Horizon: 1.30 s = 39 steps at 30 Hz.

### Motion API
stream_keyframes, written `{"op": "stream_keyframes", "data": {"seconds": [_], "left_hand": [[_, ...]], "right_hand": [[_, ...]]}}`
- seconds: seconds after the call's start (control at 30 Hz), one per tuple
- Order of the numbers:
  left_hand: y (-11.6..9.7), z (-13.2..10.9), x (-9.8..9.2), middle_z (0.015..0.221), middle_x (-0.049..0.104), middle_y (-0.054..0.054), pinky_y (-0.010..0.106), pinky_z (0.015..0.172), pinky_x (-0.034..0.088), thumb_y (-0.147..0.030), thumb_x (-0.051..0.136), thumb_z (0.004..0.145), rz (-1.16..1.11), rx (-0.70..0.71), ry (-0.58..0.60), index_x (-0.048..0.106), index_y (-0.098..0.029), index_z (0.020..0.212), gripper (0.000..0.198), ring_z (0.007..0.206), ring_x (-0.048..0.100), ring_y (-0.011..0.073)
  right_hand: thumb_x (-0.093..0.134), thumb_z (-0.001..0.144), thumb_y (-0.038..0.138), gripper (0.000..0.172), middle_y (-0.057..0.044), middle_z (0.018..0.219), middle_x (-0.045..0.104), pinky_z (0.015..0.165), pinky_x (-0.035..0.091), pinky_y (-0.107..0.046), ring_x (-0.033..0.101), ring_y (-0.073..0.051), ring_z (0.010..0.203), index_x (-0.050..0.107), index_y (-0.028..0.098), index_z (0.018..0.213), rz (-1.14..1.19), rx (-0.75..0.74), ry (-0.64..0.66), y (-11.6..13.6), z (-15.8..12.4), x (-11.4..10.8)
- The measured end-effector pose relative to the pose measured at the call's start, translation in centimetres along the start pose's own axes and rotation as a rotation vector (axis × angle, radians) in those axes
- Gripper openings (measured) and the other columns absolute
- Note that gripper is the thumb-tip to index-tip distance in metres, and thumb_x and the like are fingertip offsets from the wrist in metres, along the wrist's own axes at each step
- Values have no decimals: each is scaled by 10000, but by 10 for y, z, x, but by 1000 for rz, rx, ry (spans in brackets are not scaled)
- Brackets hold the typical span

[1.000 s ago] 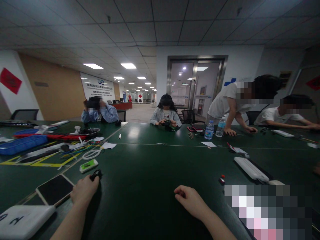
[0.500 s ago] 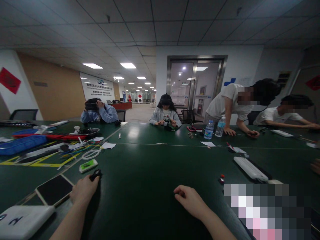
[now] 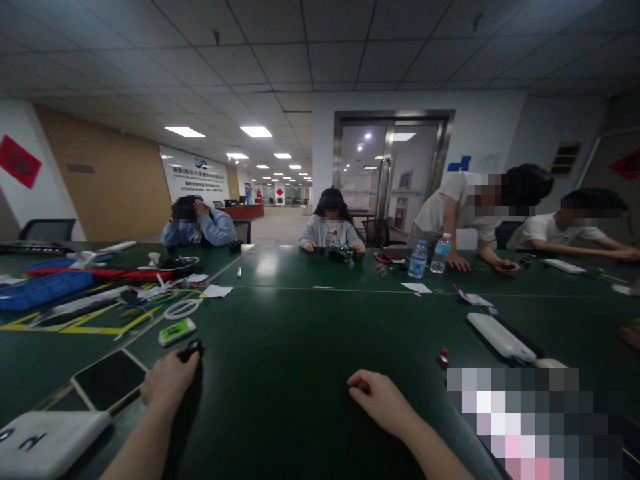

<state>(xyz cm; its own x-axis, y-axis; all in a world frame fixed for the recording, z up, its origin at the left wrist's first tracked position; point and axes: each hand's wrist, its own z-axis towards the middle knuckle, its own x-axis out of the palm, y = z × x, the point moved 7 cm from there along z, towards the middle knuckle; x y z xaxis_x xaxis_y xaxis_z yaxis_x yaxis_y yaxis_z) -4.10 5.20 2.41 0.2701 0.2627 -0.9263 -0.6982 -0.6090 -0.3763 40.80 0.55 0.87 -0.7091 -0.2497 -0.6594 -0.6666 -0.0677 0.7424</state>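
Blk gadget (image 3: pixel 194 346) (type unclear) gripped in L hand (image 3: pixel 167 377); R hand (image 3: pixel 381 400) lax, unclenched.

Two water bottles (image 3: pixel 418 260) stand over by the far edge of the dark green table (image 3: pixel 280 387); a white box (image 3: pixel 53 443) lies towards its near edge.

Left hand (image 3: pixel 167 380) has a gadget (image 3: pixel 193 349) in it on the near left of the counter (image 3: pixel 280 387), tablet (image 3: pixel 110 379) just left of the hand, box (image 3: pixel 53 440) down in the near left corner. Farther back there's a cable coil (image 3: pixel 183 309), with a tray (image 3: pixel 45 292) well left of that. Right hand (image 3: pixel 383 401) is near right, a case (image 3: pixel 501 338) farther out to its right. Two bottles (image 3: pixel 418 262) stand side by side toward the far edge, right of the person (image 3: pixel 331 235) across.
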Motion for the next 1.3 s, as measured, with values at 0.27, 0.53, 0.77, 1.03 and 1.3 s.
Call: {"op": "stream_keyframes", "data": {"seconds": [0.27, 0.53, 0.77, 1.03, 1.3], "left_hand": [[2, 3, 5, 1156, 581, 193, 438, 798, 455, -506, 367, 767, 15, -5, -16, 541, -161, 1238, 610, 1059, 541, 371], [2, 7, 4, 1143, 595, 186, 463, 763, 468, -474, 416, 742, 13, 13, -30, 551, -167, 1221, 585, 1033, 557, 375], [-71, -51, 28, 1177, 576, 140, 350, 862, 435, -379, 443, 774, -73, 507, 185, 552, -140, 1188, 490, 1065, 547, 272], [-150, -217, 46, 1164, 559, 41, 331, 950, 363, -265, 576, 729, -276, 1161, 666, 572, -254, 1159, 430, 1066, 500, 201], [-151, -230, 40, 1138, 555, 38, 339, 924, 363, -265, 573, 756, -304, 1276, 712, 564, -268, 1151, 395, 1043, 486, 202]], "right_hand": [[504, 821, 336, 253, -18, 911, 647, 701, 453, -285, 609, -179, 829, 624, 242, 1023, -17, 5, 6, 0, 0, 0], [509, 820, 333, 256, -20, 930, 645, 713, 455, -283, 604, -178, 848, 624, 239, 1027, -18, 23, 9, 4, -2, -2], [518, 818, 349, 241, -5, 879, 637, 703, 443, -296, 602, -182, 815, 632, 257, 1010, -9, -8, -13, -2, 1, 0], [519, 818, 294, 215, -8, 874, 600, 700, 433, -266, 565, -155, 789, 625, 235, 996, 28, -172, -135, 36, -13, -5], [686, 692, 276, 261, -8, 995, 569, 790, 406, -283, 523, -187, 927, 650, 262, 951, -83, -254, 63, 61, -25, 16]]}}
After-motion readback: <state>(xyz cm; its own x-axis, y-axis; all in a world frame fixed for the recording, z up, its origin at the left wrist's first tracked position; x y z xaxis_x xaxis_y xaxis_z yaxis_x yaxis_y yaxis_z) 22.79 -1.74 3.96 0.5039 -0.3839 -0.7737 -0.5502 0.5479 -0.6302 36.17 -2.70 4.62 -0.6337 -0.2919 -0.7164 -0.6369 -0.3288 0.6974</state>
